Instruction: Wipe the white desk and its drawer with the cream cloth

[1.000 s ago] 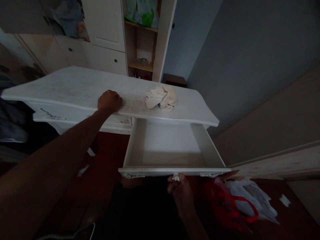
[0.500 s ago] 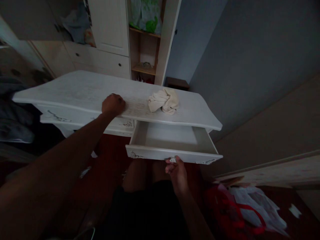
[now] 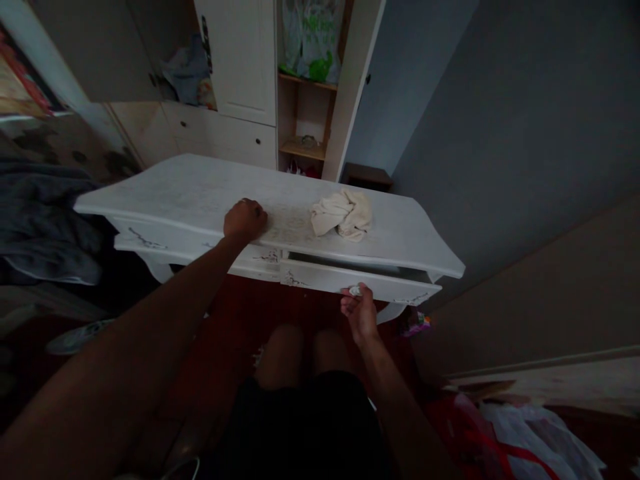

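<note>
My right hand (image 3: 361, 313) pinches the white knob (image 3: 355, 291) on the front of the right-hand drawer (image 3: 327, 278) of a white table. That drawer stands slightly out, with a narrow dark gap above its front. My left hand (image 3: 245, 219) is closed in a fist and rests on the tabletop (image 3: 200, 183) near its front edge; nothing shows in it. Between the hands, farther back, a crumpled cream cloth (image 3: 343, 215) lies on the tabletop. Grey smudges mark the surface between the fist and the cloth.
Behind the table stands a white cabinet (image 3: 240, 73) with open shelves and plastic bags (image 3: 315, 40). Grey cloth (image 3: 43, 220) is heaped at left. A brown panel (image 3: 540, 267) closes in the right side, with a red bag (image 3: 450, 427) and white plastic bag (image 3: 543, 440) below.
The drawer has slid inward from well open to slightly open, my right hand moving with it on the knob. My left fist stays on the tabletop. The view has shifted a little.
</note>
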`<state>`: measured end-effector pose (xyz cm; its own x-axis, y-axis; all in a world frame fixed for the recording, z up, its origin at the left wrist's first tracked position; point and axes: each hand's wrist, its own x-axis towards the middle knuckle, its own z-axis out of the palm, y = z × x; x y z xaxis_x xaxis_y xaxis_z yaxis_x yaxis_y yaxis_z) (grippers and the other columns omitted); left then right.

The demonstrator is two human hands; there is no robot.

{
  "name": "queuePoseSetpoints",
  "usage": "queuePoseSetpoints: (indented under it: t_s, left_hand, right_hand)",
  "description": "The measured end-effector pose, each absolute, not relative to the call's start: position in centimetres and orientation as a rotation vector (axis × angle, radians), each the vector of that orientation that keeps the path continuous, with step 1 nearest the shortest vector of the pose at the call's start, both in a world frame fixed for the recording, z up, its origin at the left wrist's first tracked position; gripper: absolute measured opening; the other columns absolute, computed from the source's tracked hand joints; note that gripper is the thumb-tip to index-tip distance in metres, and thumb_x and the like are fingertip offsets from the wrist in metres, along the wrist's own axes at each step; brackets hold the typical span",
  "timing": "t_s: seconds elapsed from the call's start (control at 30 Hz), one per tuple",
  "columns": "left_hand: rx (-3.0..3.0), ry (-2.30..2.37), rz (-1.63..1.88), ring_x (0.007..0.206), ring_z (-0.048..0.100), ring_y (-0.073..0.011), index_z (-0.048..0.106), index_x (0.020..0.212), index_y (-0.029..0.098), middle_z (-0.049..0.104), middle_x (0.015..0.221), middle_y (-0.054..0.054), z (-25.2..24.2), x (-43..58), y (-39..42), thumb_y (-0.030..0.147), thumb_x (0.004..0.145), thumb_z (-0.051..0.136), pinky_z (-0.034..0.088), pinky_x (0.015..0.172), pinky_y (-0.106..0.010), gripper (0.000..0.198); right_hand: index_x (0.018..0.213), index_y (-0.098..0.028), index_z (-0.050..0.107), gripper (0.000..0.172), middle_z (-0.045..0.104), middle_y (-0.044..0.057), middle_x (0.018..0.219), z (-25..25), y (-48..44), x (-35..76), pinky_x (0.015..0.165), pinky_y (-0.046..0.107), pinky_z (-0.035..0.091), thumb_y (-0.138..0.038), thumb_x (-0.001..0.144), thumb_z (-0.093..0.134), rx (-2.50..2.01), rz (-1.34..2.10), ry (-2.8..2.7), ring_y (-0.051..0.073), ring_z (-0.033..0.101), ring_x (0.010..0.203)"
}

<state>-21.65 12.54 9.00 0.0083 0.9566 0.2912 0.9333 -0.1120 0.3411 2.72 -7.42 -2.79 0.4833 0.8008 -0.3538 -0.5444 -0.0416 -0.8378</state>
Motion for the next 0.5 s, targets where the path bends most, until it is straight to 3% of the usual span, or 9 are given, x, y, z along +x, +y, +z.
queuePoseSetpoints:
  t_s: [0.33,0.5]
  left_hand:
    - [2.228,2.037,0.741,0.103,0.062,-0.0294,0.071,0.104,0.017,0.066,0.115,-0.016,8.9,-21.8,12.5,0.032,0.085,0.044,0.05,0.088,-0.041,0.036]
    - [2.22,2.031,0.723,0.102,0.062,-0.0286,0.072,0.104,0.018,0.066,0.115,-0.016,8.9,-21.8,12.6,0.033,0.086,0.044,0.05,0.087,-0.04,0.036]
  right_hand:
    - [0.073,-0.018,0.066,0.039,0.068,0.002,0.058,-2.5,-3.0,4.1,0.048,0.021,0.043,-0.053,0.085,0.054,-1.236,1.138,-0.294,0.01,0.056,0.046]
    - [0.073,-0.018,0.063,0.043,0.065,0.002,0.055,-2.0,-2.1,4.0,0.034,0.021,0.027,-0.057,0.085,0.051,-1.245,1.154,-0.322,0.008,0.04,0.034]
